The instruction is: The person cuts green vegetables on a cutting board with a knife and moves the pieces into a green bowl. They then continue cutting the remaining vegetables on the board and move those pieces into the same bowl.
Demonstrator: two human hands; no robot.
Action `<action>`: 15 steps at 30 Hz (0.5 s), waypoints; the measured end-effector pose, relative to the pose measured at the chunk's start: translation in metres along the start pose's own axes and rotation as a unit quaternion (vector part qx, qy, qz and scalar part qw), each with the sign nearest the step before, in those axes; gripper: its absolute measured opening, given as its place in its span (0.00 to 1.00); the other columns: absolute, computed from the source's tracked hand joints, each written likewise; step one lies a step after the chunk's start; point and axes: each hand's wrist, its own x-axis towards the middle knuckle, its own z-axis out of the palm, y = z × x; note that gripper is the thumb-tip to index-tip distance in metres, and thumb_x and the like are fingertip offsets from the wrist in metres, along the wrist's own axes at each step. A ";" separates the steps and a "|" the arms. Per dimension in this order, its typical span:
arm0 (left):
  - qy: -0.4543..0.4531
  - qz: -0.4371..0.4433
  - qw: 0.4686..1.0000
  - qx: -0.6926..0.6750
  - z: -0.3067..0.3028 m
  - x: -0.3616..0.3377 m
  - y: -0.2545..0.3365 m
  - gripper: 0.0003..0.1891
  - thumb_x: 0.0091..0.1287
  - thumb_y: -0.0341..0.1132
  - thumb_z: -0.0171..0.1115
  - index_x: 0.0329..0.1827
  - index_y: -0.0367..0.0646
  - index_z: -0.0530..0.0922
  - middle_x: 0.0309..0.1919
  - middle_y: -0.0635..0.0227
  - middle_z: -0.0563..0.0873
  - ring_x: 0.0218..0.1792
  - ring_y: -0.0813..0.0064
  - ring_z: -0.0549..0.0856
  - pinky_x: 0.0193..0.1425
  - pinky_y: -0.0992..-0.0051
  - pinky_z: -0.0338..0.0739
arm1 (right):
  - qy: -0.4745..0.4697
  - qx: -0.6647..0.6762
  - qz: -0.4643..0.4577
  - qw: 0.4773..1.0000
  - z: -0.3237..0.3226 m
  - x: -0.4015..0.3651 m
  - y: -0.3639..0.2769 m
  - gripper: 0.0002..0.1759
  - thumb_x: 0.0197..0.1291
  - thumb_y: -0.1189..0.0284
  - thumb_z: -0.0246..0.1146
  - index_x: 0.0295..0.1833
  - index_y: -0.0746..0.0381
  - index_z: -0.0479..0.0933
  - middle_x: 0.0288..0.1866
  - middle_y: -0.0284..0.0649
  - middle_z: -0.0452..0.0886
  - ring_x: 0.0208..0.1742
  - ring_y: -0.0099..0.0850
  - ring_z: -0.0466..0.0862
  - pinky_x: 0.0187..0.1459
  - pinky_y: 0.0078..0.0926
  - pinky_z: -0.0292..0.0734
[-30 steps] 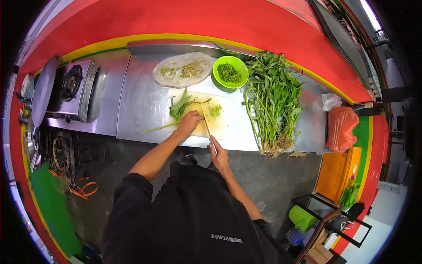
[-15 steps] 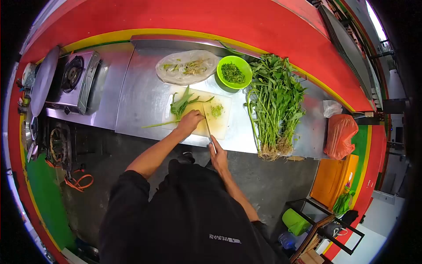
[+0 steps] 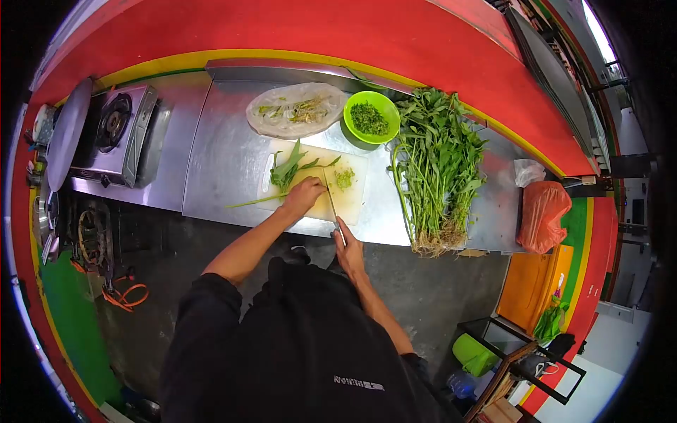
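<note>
On a pale cutting board (image 3: 357,201), my left hand (image 3: 305,196) is closed around the stem of a leafy green (image 3: 284,172), its fingertips right beside the blade. My right hand (image 3: 350,254) grips the handle of a knife (image 3: 330,200), whose blade points away from me across the board. A small heap of chopped green pieces (image 3: 344,178) lies to the right of the blade. One long stem sticks out past the board's left edge. My left fingers hide part of the stems they hold.
Behind the board sit a clear plastic bag (image 3: 259,121) of trimmings and a green bowl (image 3: 390,106) with chopped greens. A large bundle of rooted greens (image 3: 441,158) lies to the right, beyond it a red plastic bag (image 3: 544,215). At left stands a gas stove (image 3: 116,134).
The whole view has shifted very slightly to the left. Both hands, the knife and the greens keep nearly the same places on the board.
</note>
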 end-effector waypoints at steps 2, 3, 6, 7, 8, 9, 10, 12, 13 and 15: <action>0.002 0.007 1.000 -0.002 0.000 -0.001 -0.001 0.10 0.68 0.30 0.65 0.48 0.42 0.91 0.42 0.62 0.87 0.49 0.58 0.86 0.55 0.61 0.82 | 0.020 -0.035 -0.053 0.998 0.000 0.003 0.001 0.25 0.79 0.67 0.61 0.79 0.56 0.73 0.65 0.66 0.83 0.70 0.57 0.82 0.68 0.42 0.77; -0.003 0.003 1.000 -0.002 -0.001 -0.001 0.000 0.10 0.68 0.30 0.65 0.48 0.42 0.91 0.43 0.62 0.87 0.49 0.58 0.86 0.55 0.61 0.82 | -0.002 -0.031 -0.006 1.000 -0.001 0.006 -0.001 0.25 0.80 0.67 0.61 0.79 0.56 0.73 0.64 0.66 0.83 0.69 0.58 0.83 0.67 0.43 0.77; -0.013 -0.020 1.000 -0.006 -0.003 -0.002 0.008 0.10 0.69 0.30 0.65 0.49 0.43 0.91 0.44 0.61 0.87 0.50 0.58 0.86 0.55 0.61 0.82 | -0.021 -0.011 0.038 0.999 -0.002 0.010 -0.005 0.25 0.80 0.66 0.60 0.79 0.56 0.73 0.61 0.66 0.84 0.67 0.59 0.84 0.66 0.44 0.78; -0.017 -0.040 0.999 -0.009 -0.004 -0.002 0.009 0.11 0.69 0.30 0.64 0.50 0.43 0.91 0.44 0.61 0.87 0.51 0.58 0.86 0.56 0.61 0.82 | -0.019 0.006 0.035 0.999 0.000 0.011 -0.004 0.26 0.80 0.65 0.60 0.79 0.56 0.73 0.60 0.66 0.85 0.66 0.60 0.85 0.65 0.44 0.79; -0.016 -0.040 0.999 -0.006 -0.006 -0.002 0.009 0.11 0.69 0.30 0.64 0.50 0.43 0.91 0.44 0.61 0.87 0.51 0.58 0.86 0.56 0.61 0.82 | -0.020 0.007 0.033 0.999 0.000 0.010 -0.003 0.26 0.80 0.65 0.60 0.79 0.56 0.73 0.60 0.66 0.85 0.66 0.60 0.85 0.65 0.44 0.79; -0.017 -0.034 0.999 -0.008 -0.006 -0.003 0.007 0.11 0.69 0.29 0.64 0.50 0.43 0.90 0.44 0.61 0.87 0.51 0.58 0.86 0.56 0.61 0.82 | -0.013 0.000 0.022 1.000 0.001 0.007 0.002 0.26 0.80 0.65 0.60 0.79 0.57 0.73 0.60 0.67 0.85 0.66 0.59 0.85 0.64 0.44 0.79; -0.019 -0.029 0.999 -0.010 -0.004 -0.003 0.005 0.11 0.69 0.29 0.65 0.50 0.43 0.90 0.44 0.61 0.87 0.52 0.58 0.86 0.57 0.61 0.82 | -0.005 -0.007 0.011 1.000 0.000 0.003 0.002 0.26 0.81 0.64 0.59 0.79 0.57 0.73 0.60 0.67 0.85 0.65 0.59 0.85 0.64 0.44 0.79; -0.009 -0.021 1.000 -0.013 -0.001 -0.003 0.002 0.11 0.69 0.28 0.64 0.51 0.43 0.90 0.45 0.61 0.87 0.52 0.57 0.85 0.57 0.61 0.82 | 0.019 -0.022 -0.049 0.998 0.002 0.001 0.008 0.26 0.81 0.64 0.59 0.79 0.57 0.72 0.60 0.67 0.84 0.65 0.57 0.86 0.63 0.44 0.79; -0.009 -0.016 1.000 -0.011 0.000 -0.002 0.002 0.11 0.69 0.28 0.64 0.51 0.43 0.90 0.44 0.61 0.87 0.51 0.57 0.85 0.57 0.61 0.82 | -0.004 -0.016 0.007 1.000 -0.002 -0.002 0.001 0.26 0.81 0.65 0.59 0.79 0.56 0.73 0.60 0.67 0.85 0.64 0.57 0.86 0.63 0.44 0.79; -0.010 -0.011 1.000 -0.010 0.002 -0.003 -0.001 0.11 0.69 0.28 0.64 0.51 0.43 0.90 0.44 0.61 0.87 0.51 0.57 0.85 0.57 0.61 0.82 | -0.016 -0.019 0.046 0.999 -0.003 -0.004 -0.006 0.25 0.80 0.65 0.60 0.79 0.54 0.73 0.59 0.67 0.85 0.63 0.56 0.87 0.62 0.44 0.80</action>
